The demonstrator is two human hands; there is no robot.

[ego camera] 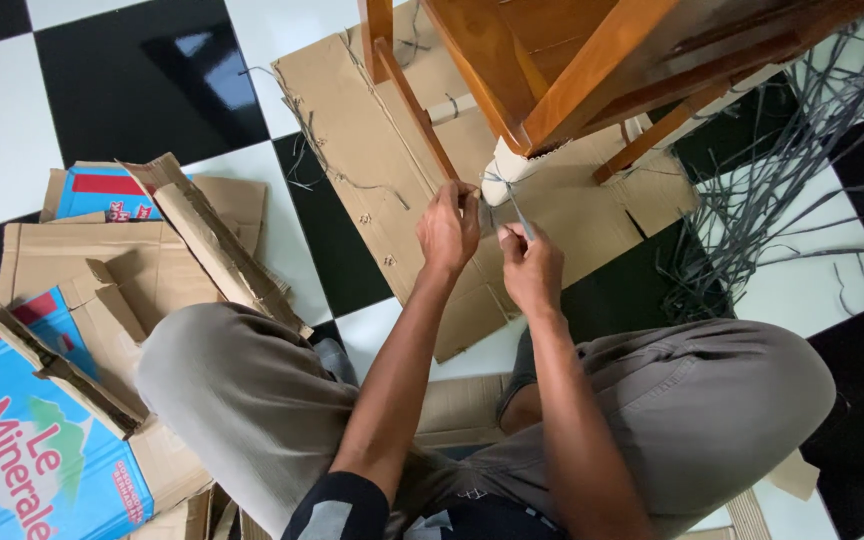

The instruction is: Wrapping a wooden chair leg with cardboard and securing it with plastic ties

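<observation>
Under the tilted wooden chair (592, 70), over flattened cardboard (372, 150) on the checkered floor (132, 80): left hand (449, 228) pinched shut on a thin grey strap (512, 205) tied around the paper-wrapped chair leg (512, 160); right hand (532, 268) closed, gripping the strap's other end just beside.

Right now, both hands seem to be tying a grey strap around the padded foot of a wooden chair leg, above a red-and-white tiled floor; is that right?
Not quite: the head view shows a black-and-white tiled floor. The left hand and right hand do work a grey strap at the padded chair leg.
</observation>
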